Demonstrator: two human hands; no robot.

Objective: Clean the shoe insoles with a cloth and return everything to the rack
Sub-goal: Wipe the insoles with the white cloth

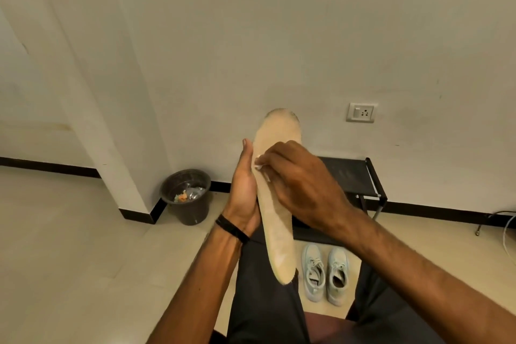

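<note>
cloth (258, 165) mostly hidden under right hand (303, 184)

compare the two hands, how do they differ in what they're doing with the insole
The left hand lies flat along the insole, fingers straight, propping its left edge; the right hand is curled over the insole's face, pinching a white cloth against it. The left wrist wears a dark band; the right wrist is bare. Both touch the insole's middle.
</note>
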